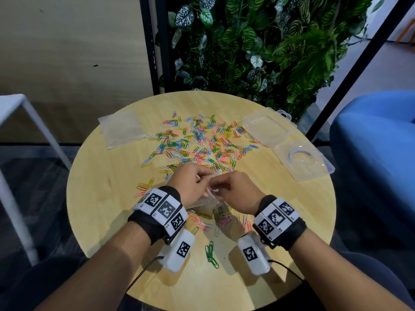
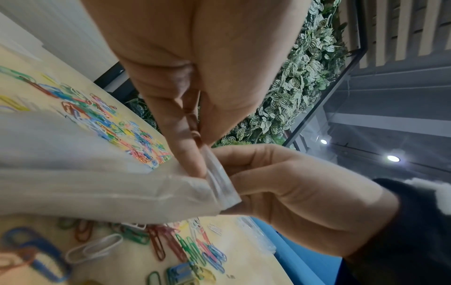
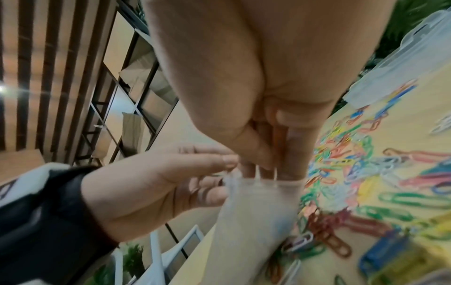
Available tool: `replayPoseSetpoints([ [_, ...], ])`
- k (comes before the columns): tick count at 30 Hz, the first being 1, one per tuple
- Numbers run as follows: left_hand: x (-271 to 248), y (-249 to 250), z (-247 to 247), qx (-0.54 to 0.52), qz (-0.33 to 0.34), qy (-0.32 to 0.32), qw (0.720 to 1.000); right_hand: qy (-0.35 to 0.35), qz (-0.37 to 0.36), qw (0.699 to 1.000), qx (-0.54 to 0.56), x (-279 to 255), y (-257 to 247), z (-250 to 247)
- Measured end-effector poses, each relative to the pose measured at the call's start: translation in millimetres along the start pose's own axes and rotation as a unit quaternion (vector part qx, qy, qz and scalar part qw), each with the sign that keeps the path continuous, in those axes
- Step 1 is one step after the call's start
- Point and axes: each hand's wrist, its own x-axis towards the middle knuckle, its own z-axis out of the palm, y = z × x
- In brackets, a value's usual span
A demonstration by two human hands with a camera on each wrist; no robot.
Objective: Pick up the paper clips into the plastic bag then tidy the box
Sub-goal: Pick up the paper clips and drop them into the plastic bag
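The bag [image 1: 211,206] hangs over the near middle of the table [image 1: 107,221], held up between both hands, with a few clips showing through its lower part. The left hand [image 1: 190,184] pinches the bag's top edge between thumb and fingertips; in the left wrist view the edge [image 2: 220,185] is folded where the fingers meet. The right hand [image 1: 233,191] pinches the same edge from the other side, its fingers curled close against the left hand's. Coloured clips [image 1: 197,140] lie scattered across the far half of the table, and more sit below and around the bag, among them a green bunch [image 1: 211,254] near the front edge. A second bag [image 1: 122,129] lies flat at the far left. The clear box [image 1: 289,144] lies open at the far right, its lid spread flat.
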Motion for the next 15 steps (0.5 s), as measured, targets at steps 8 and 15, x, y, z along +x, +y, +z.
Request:
replayPoseSetpoints([
  [8,-0.5,-6.0,-7.4,0.0,-0.021,0.011,1.0,0.083,0.137,0.983,-0.094,-1.5,50.2,-35.3],
  [15,-1.5,-7.3,-13.4,0.013,-0.012,0.018,1.0,-0.06,0.113,0.965,-0.229,-9.2,48.0,3.5],
])
